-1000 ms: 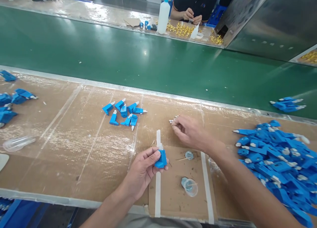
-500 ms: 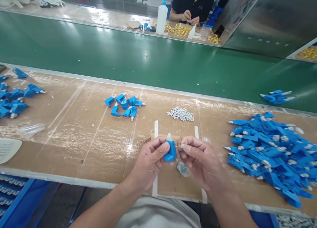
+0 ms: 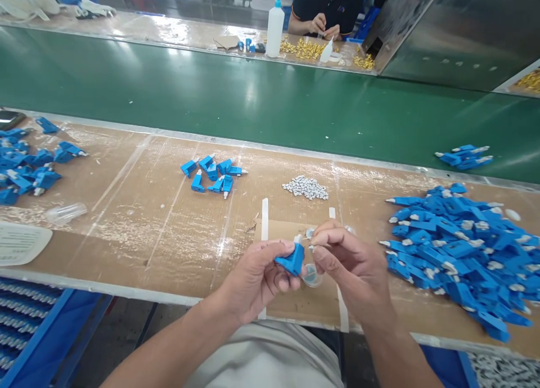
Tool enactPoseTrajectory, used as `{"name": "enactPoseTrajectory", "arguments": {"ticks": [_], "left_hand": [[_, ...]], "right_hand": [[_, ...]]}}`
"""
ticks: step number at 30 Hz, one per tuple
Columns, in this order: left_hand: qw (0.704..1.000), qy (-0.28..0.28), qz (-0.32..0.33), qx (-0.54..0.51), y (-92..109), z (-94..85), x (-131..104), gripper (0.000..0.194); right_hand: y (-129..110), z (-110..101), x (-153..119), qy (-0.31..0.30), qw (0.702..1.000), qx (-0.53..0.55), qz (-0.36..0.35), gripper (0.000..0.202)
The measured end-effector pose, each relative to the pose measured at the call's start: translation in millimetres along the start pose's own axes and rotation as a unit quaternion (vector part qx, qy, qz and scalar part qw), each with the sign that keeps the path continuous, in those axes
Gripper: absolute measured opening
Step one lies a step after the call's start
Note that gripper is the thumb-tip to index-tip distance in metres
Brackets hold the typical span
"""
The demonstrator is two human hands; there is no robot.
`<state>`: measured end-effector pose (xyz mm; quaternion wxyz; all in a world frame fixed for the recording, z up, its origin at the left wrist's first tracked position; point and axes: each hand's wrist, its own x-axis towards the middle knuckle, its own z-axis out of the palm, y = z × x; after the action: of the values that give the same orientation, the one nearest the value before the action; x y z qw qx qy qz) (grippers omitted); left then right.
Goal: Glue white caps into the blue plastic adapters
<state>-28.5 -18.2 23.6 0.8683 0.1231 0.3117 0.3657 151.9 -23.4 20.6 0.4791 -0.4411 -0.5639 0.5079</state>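
Work surface point(image 3: 139, 230): a lane is left between the small blue cluster point(image 3: 211, 174) and pale pile point(image 3: 306, 188), a wider one between cluster and left-hand heap point(image 3: 27, 163). The right part is obstructed by the large heap point(image 3: 459, 253). Near-edge access is blocked by the left hand point(image 3: 258, 274) with blue piece point(image 3: 292, 258), right hand point(image 3: 358, 273) with pale bit point(image 3: 311, 247), and cup point(image 3: 313, 276).

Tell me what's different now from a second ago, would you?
The right hand has come back from the pile of small pale pieces towards the body, its fingers now pinching a small pale piece beside the blue part. The left hand still holds that part, now turned. The pile and the small blue cluster look unmoved.
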Motion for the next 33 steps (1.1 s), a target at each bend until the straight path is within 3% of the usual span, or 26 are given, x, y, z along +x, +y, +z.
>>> {"name": "enactPoseTrajectory", "arguments": {"ticks": [4,11,20,24,27,30,33], "left_hand": [[0.996,0.012,-0.076,-0.043,4.2,0.6,-1.7,0.021],[0.990,0.021,-0.118,-0.068,4.9,1.7,-1.7,0.027],[0.978,-0.023,-0.165,-0.128,0.7,-10.2,5.6,0.020],[0.982,-0.011,-0.154,-0.111,-0.5,-12.0,5.3,0.017],[0.991,-0.014,-0.114,-0.066,3.5,-6.1,-0.2,0.016],[0.996,-0.036,-0.076,-0.038,7.9,1.3,-4.2,0.012],[0.996,-0.052,-0.063,-0.034,6.7,5.3,-2.4,0.011]], "right_hand": [[-1.8,-10.4,5.2,-0.051,0.980,-0.137,-0.137,0.013],[-4.8,-17.2,8.6,-0.097,0.940,-0.216,-0.244,0.025],[-4.2,-27.6,6.1,-0.131,0.891,-0.322,-0.290,0.030],[-5.3,-28.6,4.9,-0.145,0.873,-0.344,-0.314,0.039],[-4.2,-28.0,-1.9,-0.060,0.932,-0.243,-0.261,0.038],[0.2,-22.6,-12.9,0.053,0.995,-0.051,-0.068,0.024],[6.6,-11.3,-21.2,0.014,0.986,0.132,0.102,0.029]]}}
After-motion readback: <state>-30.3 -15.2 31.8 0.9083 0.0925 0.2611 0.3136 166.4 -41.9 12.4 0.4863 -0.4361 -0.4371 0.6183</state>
